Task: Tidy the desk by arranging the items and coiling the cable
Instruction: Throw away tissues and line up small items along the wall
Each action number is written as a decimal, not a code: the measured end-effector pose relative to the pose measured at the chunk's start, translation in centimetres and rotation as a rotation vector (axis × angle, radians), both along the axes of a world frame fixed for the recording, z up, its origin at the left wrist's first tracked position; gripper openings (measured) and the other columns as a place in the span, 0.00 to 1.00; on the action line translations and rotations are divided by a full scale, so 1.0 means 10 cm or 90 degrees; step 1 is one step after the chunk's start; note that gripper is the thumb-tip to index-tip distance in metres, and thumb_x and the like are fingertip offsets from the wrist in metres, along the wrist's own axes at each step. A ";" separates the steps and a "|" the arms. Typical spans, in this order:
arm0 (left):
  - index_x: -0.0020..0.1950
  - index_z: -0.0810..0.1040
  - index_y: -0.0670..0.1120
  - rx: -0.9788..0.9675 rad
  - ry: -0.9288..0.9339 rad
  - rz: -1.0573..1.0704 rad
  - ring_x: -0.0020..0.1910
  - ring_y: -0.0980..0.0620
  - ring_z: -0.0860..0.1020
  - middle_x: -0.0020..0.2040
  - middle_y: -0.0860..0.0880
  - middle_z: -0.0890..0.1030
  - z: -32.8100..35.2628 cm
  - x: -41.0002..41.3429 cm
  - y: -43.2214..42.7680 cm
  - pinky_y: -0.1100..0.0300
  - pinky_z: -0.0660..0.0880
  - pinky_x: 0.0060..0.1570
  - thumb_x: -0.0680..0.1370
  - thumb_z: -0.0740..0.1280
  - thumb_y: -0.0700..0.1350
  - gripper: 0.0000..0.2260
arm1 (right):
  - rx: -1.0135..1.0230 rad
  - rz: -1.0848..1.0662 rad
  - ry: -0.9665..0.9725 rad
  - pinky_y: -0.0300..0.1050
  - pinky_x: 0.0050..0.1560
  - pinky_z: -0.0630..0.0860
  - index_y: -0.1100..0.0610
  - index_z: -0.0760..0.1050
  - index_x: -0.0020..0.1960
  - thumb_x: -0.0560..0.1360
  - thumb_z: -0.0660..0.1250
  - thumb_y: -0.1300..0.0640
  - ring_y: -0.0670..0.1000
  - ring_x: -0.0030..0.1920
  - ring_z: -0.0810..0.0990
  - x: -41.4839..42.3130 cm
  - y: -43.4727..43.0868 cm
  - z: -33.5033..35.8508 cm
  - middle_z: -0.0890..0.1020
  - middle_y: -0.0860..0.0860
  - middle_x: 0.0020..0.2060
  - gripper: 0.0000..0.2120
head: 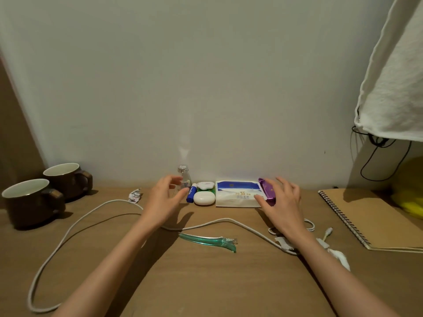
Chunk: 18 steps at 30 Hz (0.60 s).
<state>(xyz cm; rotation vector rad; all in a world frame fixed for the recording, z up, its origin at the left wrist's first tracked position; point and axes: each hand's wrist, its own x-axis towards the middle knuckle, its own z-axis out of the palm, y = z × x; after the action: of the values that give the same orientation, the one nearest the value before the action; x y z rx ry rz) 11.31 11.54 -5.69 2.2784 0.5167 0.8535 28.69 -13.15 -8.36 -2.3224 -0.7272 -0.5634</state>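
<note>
A long white cable (225, 219) lies uncoiled across the wooden desk (206, 282), looping from the front left, under my left forearm, to the right. Against the wall stand a clear glass bottle (184, 178), a blue lip balm tube (191, 193), a white earbud case (204, 199), a tissue pack (238, 194) and a purple packet (266, 189). My left hand (163, 200) is open, its fingers curved beside the bottle. My right hand (285, 202) is spread over the purple packet, with its thumb touching the tissue pack's front.
Two brown mugs (66, 179) (29, 201) stand at the far left, a crumpled wrapper (135, 195) beside them. A green hair clip (208, 241) lies mid-desk. A spiral notebook (370, 216), a cable plug (327, 232) and tissue scraps (341, 257) are at the right. A white cloth (393, 76) hangs above.
</note>
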 end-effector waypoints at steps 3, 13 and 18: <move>0.60 0.75 0.52 0.090 0.039 -0.048 0.55 0.56 0.74 0.55 0.56 0.76 -0.02 -0.24 -0.11 0.59 0.71 0.54 0.76 0.67 0.50 0.13 | 0.013 0.052 -0.083 0.47 0.57 0.68 0.50 0.74 0.62 0.73 0.67 0.44 0.50 0.58 0.65 -0.16 0.07 0.20 0.76 0.49 0.59 0.20; 0.59 0.78 0.57 0.148 0.176 -0.090 0.55 0.53 0.73 0.52 0.53 0.77 -0.28 -0.52 -0.14 0.54 0.71 0.56 0.78 0.63 0.51 0.11 | -0.212 0.346 0.047 0.44 0.54 0.70 0.44 0.78 0.58 0.74 0.65 0.40 0.43 0.53 0.70 -1.08 0.22 0.28 0.80 0.39 0.52 0.16; 0.55 0.81 0.60 0.144 0.161 -0.120 0.50 0.55 0.74 0.47 0.56 0.76 -0.37 -0.58 -0.15 0.54 0.73 0.53 0.78 0.64 0.49 0.10 | -0.291 0.340 -0.045 0.43 0.48 0.67 0.45 0.78 0.60 0.75 0.63 0.41 0.45 0.49 0.68 -1.20 0.25 0.16 0.80 0.43 0.49 0.16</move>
<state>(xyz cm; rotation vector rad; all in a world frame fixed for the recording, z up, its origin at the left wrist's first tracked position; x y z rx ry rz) 5.55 10.09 -9.41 2.6124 0.3193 0.5573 16.72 -10.66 -6.71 -2.3582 -1.5789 -0.2494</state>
